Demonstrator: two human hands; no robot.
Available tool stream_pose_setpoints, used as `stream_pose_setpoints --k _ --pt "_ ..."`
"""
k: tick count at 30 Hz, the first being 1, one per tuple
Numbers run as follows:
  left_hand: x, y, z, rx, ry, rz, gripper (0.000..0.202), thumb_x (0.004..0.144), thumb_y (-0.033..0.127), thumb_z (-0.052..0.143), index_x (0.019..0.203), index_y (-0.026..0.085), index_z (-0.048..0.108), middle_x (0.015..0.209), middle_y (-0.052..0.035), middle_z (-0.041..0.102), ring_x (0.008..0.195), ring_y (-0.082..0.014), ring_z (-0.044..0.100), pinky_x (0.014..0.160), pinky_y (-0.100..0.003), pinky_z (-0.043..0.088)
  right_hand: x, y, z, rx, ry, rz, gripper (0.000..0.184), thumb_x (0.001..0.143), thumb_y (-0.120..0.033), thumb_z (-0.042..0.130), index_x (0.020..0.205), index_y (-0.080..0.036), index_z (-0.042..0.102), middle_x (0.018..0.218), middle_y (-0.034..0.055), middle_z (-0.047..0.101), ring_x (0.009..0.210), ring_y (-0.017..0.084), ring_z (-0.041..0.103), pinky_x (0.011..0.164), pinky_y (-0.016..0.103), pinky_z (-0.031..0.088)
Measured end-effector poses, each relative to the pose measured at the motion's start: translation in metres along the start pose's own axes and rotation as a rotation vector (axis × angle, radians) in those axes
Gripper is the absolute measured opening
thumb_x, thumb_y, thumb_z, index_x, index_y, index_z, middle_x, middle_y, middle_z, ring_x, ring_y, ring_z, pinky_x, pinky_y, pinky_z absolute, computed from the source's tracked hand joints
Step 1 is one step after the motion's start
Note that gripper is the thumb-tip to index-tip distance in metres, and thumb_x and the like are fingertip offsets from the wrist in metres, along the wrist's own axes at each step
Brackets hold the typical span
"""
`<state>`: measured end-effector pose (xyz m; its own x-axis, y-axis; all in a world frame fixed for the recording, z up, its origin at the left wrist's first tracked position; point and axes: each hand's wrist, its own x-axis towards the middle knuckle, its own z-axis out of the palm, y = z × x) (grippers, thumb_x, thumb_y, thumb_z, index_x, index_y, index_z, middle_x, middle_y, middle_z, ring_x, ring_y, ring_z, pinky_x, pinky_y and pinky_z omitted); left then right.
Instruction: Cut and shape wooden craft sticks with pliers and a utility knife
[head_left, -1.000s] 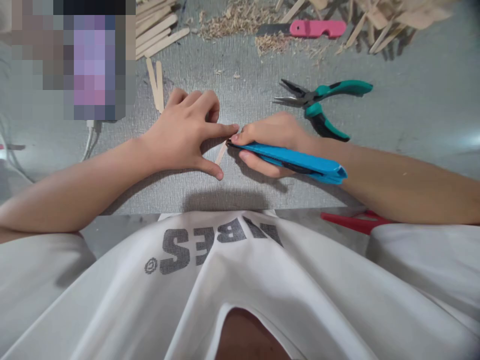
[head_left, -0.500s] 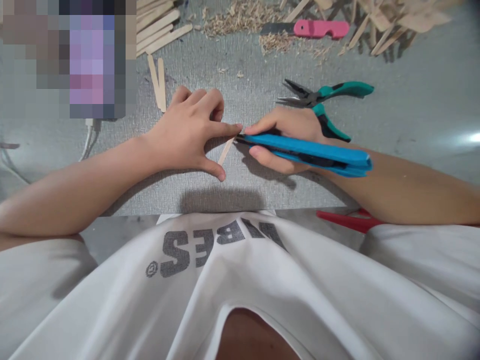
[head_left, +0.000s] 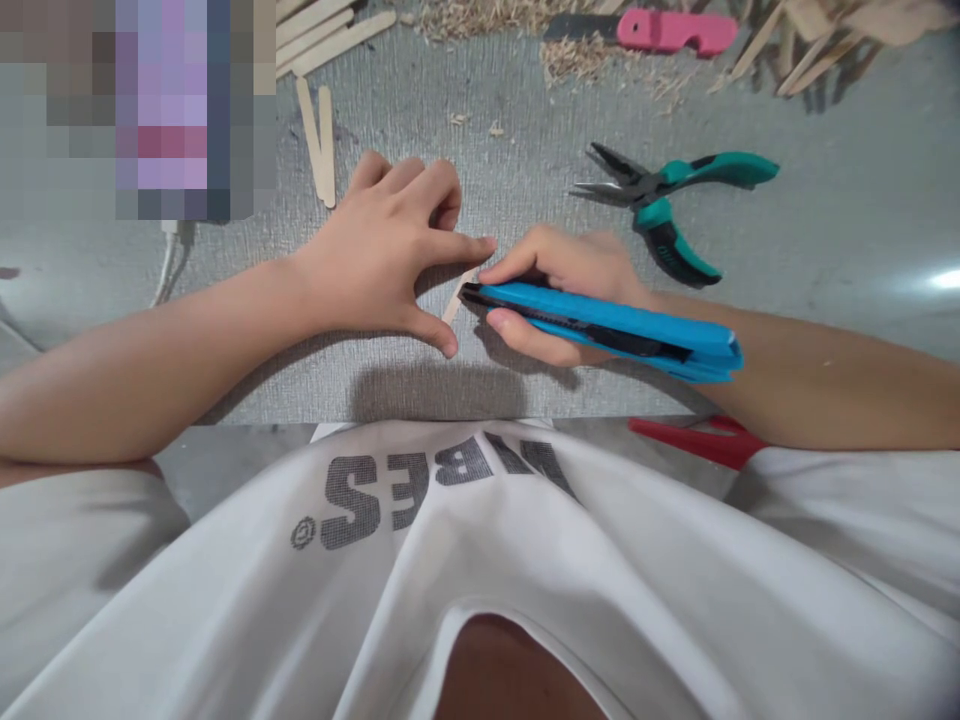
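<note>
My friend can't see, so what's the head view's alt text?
The right hand holds a blue cutter at a thin wooden stick that the left hand steadies on a gray table. Open pliers and a pink knife lie beyond.

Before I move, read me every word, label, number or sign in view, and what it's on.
"BES" on the white shirt, upside down; slanted lettering before it is lost in folds.
"©", apparently, the small round mark after the "S" on that shirt.
Pliers: a small mark on one handle, too small to read.
Blue cutter: no readable lettering.
Pixelated patch: too blurred to read.
</note>
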<state>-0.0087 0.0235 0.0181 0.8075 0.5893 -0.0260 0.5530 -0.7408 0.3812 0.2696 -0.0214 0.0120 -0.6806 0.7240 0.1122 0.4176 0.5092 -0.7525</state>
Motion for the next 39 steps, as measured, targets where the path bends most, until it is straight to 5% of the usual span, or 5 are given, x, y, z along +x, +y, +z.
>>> stream_pose_setpoints --k 10,22,27,35,39 --pt "0.001 -0.001 0.000 0.007 -0.008 0.004 0.101 0.090 0.107 0.051 0.150 0.031 0.079 0.135 -0.0168 0.062 0.122 -0.0427 0.053 0.109 -0.062 0.034 0.000 0.001 0.000 0.005 -0.023 0.003 0.032 0.104 -0.048 0.068 0.130 -0.029 0.069 0.097 0.0024 0.084 0.080 0.023 0.078 0.078 0.039 0.067" --pt "0.000 -0.001 0.001 0.029 0.014 0.015 0.098 0.090 0.107 0.052 0.149 0.032 0.078 0.135 -0.0167 0.064 0.121 -0.0421 0.054 0.107 -0.062 0.036 0.006 -0.001 -0.003 -0.041 -0.008 -0.154 0.022 0.105 -0.033 0.061 0.125 -0.030 0.069 0.107 0.0027 0.086 0.087 0.022 0.083 0.081 0.036 0.068" --pt "0.002 -0.002 0.001 -0.013 -0.002 0.008 0.103 0.088 0.109 0.048 0.149 0.031 0.078 0.137 -0.0177 0.065 0.121 -0.0425 0.053 0.108 -0.064 0.033 0.007 0.005 0.005 -0.138 0.093 -0.348 0.018 0.105 -0.027 0.058 0.121 -0.031 0.067 0.091 -0.0035 0.082 0.066 0.017 0.073 0.063 0.031 0.058" --pt "0.002 0.002 -0.001 0.031 -0.021 0.001 0.098 0.092 0.103 0.055 0.154 0.030 0.076 0.140 -0.0193 0.063 0.127 -0.0459 0.055 0.108 -0.062 0.035 0.007 0.008 0.007 -0.193 -0.036 -0.270 0.017 0.105 -0.033 0.055 0.108 -0.029 0.072 0.083 0.0005 0.078 0.066 0.020 0.072 0.068 0.034 0.060" --pt "0.001 -0.001 0.000 0.029 0.008 0.027 0.099 0.092 0.104 0.055 0.153 0.029 0.076 0.136 -0.0177 0.064 0.122 -0.0418 0.054 0.108 -0.060 0.035 0.005 0.010 0.009 -0.218 0.066 -0.358 0.025 0.109 -0.033 0.050 0.116 -0.027 0.073 0.081 -0.0010 0.078 0.063 0.017 0.070 0.064 0.031 0.058"
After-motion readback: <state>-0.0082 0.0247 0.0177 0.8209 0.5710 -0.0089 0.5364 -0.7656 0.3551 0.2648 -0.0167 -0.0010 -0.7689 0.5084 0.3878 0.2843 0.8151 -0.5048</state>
